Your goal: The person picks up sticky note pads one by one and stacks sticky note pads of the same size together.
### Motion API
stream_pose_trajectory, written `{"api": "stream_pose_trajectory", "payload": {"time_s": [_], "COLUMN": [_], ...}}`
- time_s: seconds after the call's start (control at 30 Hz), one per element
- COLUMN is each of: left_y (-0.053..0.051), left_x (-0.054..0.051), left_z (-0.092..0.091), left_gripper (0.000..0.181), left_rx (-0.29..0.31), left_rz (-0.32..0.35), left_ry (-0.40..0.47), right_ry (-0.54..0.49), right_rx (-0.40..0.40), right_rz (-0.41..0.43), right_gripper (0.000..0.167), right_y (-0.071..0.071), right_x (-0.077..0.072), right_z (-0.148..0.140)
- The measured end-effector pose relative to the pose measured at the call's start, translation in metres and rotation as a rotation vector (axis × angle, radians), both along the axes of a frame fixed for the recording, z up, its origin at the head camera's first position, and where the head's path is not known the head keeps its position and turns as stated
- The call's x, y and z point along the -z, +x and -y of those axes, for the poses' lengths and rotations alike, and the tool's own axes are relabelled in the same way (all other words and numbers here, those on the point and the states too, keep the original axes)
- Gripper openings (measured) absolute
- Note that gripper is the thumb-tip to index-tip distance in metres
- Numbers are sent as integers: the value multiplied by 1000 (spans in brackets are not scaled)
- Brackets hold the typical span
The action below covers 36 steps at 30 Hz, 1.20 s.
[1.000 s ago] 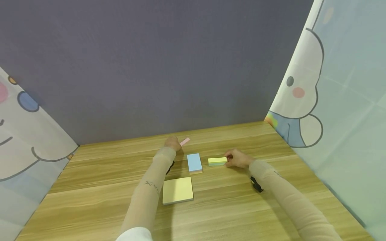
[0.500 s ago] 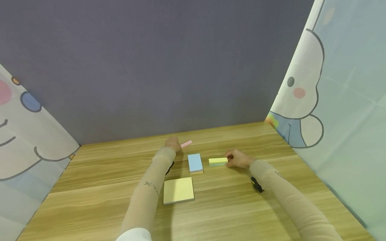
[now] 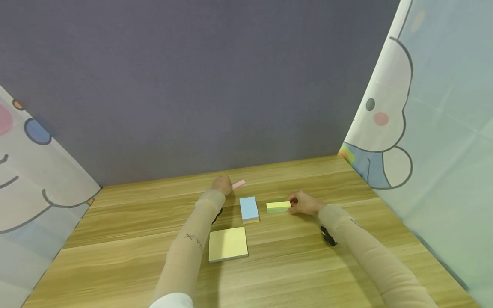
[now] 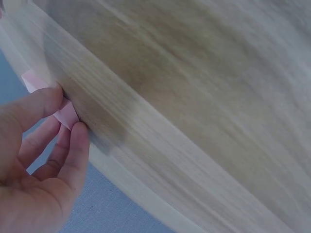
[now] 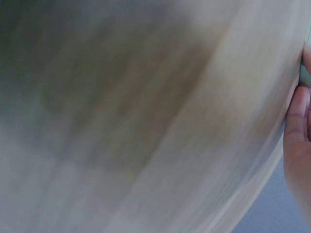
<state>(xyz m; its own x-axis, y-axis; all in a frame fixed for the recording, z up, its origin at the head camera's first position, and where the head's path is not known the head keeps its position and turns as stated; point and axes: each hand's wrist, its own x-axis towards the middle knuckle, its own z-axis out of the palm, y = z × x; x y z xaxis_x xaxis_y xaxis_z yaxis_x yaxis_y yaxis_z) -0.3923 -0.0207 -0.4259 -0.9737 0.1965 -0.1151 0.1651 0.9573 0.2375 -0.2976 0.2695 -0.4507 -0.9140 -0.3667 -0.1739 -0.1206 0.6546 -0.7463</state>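
At the back of the table, my left hand [image 3: 222, 184] pinches a narrow pink sticky note pad [image 3: 239, 184]. In the left wrist view, the thumb of the left hand [image 4: 46, 145] lies on one side of the pink pad [image 4: 67, 115] and the fingertips on the other. My right hand [image 3: 305, 202] grips the right end of a narrow sticky note pad [image 3: 278, 205], yellow on top with green below. Only part of the right hand [image 5: 299, 131] shows at the edge of the right wrist view, where its pad is mostly out of frame.
Between the hands lies a blue-topped sticky note pad [image 3: 249, 208] with other colours below. Nearer the front, a larger square yellow pad [image 3: 228, 244] rests beside the left forearm. A dark grey panel [image 3: 215, 85] stands behind the wooden table [image 3: 127, 239]; printed sheets [image 3: 443, 128] flank it.
The pink pad has turned slightly in my left hand. My right hand and its yellow-green pad stay in place; the other pads lie as before.
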Motion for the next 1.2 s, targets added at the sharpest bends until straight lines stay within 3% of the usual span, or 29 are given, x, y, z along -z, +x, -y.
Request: {"api": "stream_pose_trajectory", "payload": {"time_s": [0.1, 0.3, 0.4, 0.5, 0.53, 0.6, 0.63, 0.73, 0.77, 0.83, 0.87, 0.9, 0.93, 1.0, 1.03, 1.13, 1.17, 1.2], "left_y": [0, 2, -2, -18, -29, -43, -53, -64, -60, -53, -47, -41, -43, -40, -43, -35, -25, -20], "left_x": [2, -1, -1, 8, 20, 32, 44, 57, 51, 46, 38, 33, 36, 33, 34, 26, 15, 12], "left_z": [1, 5, 6, 9, 14, 18, 22, 26, 24, 24, 21, 21, 23, 22, 22, 19, 16, 16], "left_gripper": [12, 15, 18, 19, 18, 18, 16, 16, 18, 17, 19, 19, 17, 16, 15, 13, 15, 16], "left_rx": [3, 65, 75, 89, 118, 140, 172, 186, 152, 160, 133, 144, 174, 179, 168, 143, 101, 100], "left_rz": [-2, -21, 18, 46, 15, 29, -11, -7, 45, 20, 56, 39, 0, 3, 25, 58, 101, 97], "left_ry": [12, 18, 12, 7, 24, 34, 52, 73, 66, 69, 56, 58, 78, 80, 79, 94, 83, 85], "right_ry": [0, -12, -7, -4, -3, -3, -4, -5, -9, -10, -8, -7, -6, 4, 4, 3, 5, 2], "right_rx": [-2, -9, -13, -12, -13, -16, -18, -23, -22, -21, -20, -17, -14, -14, -14, -12, -13, -12], "right_rz": [-1, 4, -3, -9, -9, -10, -10, -4, 0, 4, 6, 5, 4, -4, -8, -16, -19, -18], "right_gripper": [40, 39, 39, 40, 40, 40, 40, 41, 41, 41, 42, 42, 42, 43, 43, 43, 43, 43], "right_y": [0, 0, -1, -2, -2, -2, -2, -2, -2, -2, -2, -3, -3, -3, -2, -1, -1, -1], "right_x": [0, -1, -1, -1, -2, -2, -2, -2, -2, -2, -2, -2, -2, -1, -1, -1, -1, 0], "right_z": [0, 1, 1, 1, 1, 1, 1, 0, 1, 0, 0, 0, 0, 0, 0, 0, 0, 0]}}
